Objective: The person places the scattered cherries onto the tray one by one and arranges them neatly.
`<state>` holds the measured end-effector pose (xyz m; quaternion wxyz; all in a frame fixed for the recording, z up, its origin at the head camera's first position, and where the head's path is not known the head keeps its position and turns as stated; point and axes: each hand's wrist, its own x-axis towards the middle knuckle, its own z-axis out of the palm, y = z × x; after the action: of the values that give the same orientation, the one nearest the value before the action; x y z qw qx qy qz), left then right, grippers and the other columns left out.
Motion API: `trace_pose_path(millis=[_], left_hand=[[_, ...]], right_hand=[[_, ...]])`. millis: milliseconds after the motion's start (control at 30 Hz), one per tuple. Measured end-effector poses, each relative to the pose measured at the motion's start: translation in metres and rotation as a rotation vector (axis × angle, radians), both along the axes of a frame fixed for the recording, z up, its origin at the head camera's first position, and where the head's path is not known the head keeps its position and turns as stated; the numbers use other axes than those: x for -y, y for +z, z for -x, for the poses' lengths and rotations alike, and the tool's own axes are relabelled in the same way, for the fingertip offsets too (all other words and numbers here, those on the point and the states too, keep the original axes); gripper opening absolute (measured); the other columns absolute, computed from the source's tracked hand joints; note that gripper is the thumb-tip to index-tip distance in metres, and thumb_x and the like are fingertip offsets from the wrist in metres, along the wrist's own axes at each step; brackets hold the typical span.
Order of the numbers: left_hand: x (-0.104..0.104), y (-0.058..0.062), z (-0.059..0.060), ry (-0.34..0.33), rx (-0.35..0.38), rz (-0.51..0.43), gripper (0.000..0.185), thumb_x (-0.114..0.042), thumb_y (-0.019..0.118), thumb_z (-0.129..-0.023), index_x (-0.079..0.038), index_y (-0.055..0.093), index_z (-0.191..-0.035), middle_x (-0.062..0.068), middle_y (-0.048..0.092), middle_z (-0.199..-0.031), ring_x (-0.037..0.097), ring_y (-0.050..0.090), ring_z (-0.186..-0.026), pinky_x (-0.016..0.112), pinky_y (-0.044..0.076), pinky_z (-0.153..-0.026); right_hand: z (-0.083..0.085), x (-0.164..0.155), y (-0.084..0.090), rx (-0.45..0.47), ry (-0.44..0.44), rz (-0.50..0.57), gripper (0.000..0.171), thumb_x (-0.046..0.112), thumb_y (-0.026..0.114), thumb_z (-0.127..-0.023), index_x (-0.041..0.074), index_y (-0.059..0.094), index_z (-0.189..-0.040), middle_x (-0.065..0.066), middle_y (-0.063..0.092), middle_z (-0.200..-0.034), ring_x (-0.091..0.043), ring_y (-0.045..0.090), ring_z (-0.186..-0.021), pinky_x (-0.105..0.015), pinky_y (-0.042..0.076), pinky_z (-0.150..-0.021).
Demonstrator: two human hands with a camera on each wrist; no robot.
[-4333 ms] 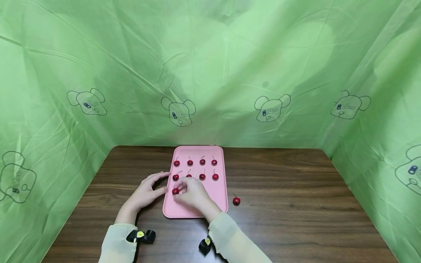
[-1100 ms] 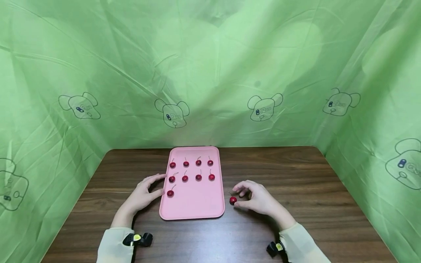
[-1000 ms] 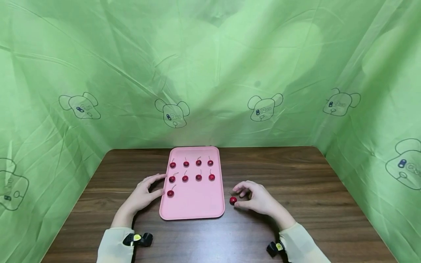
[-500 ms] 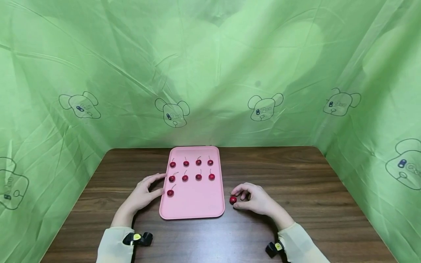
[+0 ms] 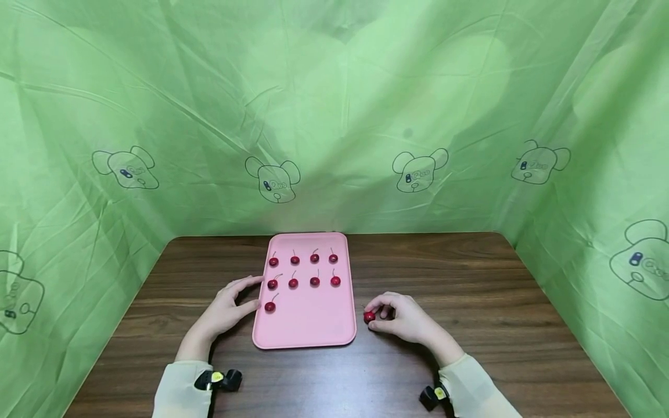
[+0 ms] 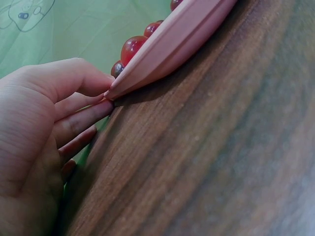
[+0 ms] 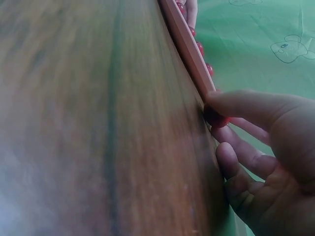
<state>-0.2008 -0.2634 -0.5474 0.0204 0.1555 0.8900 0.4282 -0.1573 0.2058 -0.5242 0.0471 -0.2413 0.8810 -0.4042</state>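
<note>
A pink tray (image 5: 313, 328) lies on the dark wooden table (image 5: 470, 302), holding several red cherries (image 5: 294, 283) in rows and one more (image 5: 269, 306) at its left side. A loose cherry (image 5: 369, 317) sits on the table just off the tray's right edge, where my right hand (image 5: 374, 317) pinches it between thumb and forefinger. The right wrist view shows that cherry (image 7: 215, 119) under the fingertips (image 7: 236, 105), next to the tray rim (image 7: 189, 49). My left hand (image 5: 251, 293) rests on the table with relaxed fingers (image 6: 88, 113) touching the tray's left rim (image 6: 172, 44).
Green printed sheeting (image 5: 334, 116) walls the table in at the back and on both sides. Bare wood stretches right of my right hand and in front of the tray. Small black wrist cameras (image 5: 219, 378) sit on both sleeves.
My right hand left the tray, went right to the loose cherry, and its fingers have closed on it over the last second. The left hand and tray have stayed put.
</note>
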Motion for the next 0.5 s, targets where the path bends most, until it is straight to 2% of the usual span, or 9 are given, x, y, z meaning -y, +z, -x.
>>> trace_pose_path(millis=[500], left_hand=[[-0.0001, 0.0015, -0.0004, -0.001, 0.0, 0.01, 0.058, -0.022, 0.081, -0.1, -0.014, 0.063, -0.154, 0.026, 0.05, -0.163, 0.05, 0.038, -0.155, 0.074, 0.029, -0.122]], right_hand=[[0.0012, 0.0001, 0.0, 0.03, -0.016, 0.039, 0.025, 0.015, 0.092, -0.089, 0.018, 0.08, -0.111, 0.007, 0.076, -0.1, -0.015, 0.07, -0.089, -0.027, 0.057, -0.076]])
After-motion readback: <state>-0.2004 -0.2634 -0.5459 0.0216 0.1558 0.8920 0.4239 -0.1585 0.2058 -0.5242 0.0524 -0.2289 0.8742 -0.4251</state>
